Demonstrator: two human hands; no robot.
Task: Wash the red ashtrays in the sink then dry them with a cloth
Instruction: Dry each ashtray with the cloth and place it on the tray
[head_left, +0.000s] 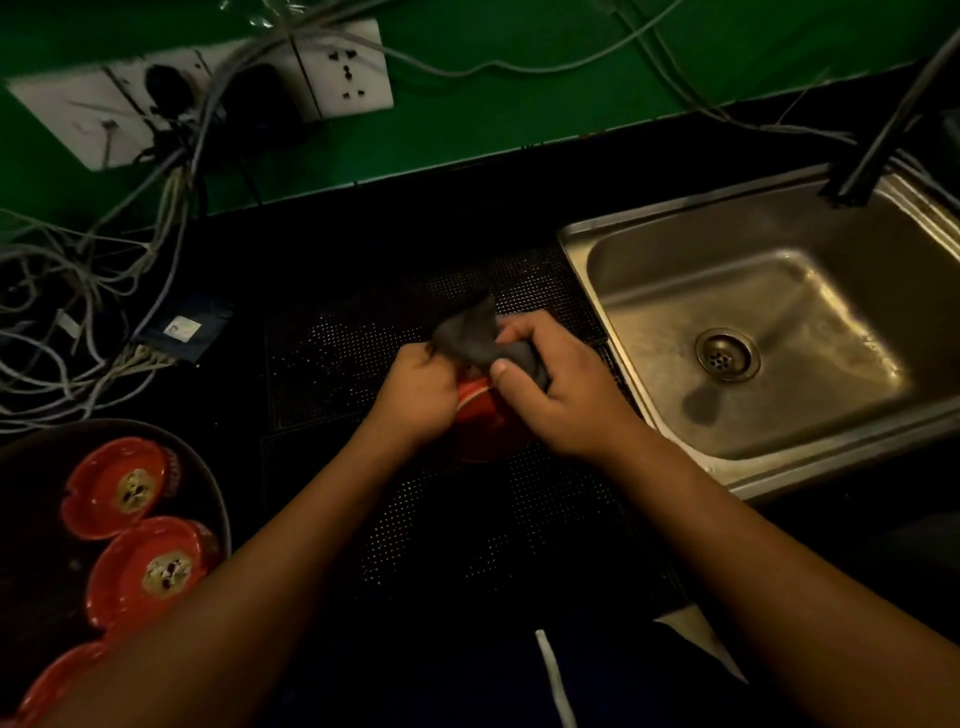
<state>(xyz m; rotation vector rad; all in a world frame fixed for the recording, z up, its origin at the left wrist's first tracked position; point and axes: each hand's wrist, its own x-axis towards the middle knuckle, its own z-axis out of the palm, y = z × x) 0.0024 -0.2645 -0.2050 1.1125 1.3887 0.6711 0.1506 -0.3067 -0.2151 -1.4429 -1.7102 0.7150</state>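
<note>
Spanning the view: black table (467, 197), backed by a green wall (519, 114).
- Sink (649, 270): steel, set into the table at the right; dark tap (883, 130) at its far edge, round drain (727, 355) in its floor.
- Mat (337, 353): black, perforated, lying on the table directly left of the sink, its right edge touching the sink rim.
- Tray (36, 582): dark, round, well left of the sink and nearer the person. Holds three spare ashtrays, red with gold centres, in a row: (122, 486), (156, 569), and a third (57, 680) partly hidden by the left forearm.
- Socket panel (353, 67): white, on the wall far left of the sink, with grey cables (78, 291) hanging down onto the table.
- Small dark box (182, 330): among the cables, left of the mat.
- Left hand (415, 389): over the mat, just left of the sink, fingers curled round the left rim of the red ashtray (483, 421).
- Right hand (556, 389): between the left hand and the sink, fingers and thumb clamped on the cloth (467, 332).
- Red ashtray: held between both hands, above the mat, outside the sink.
- Cloth: dark grey, bunched, pressed onto the ashtray's top, one corner sticking up.
</note>
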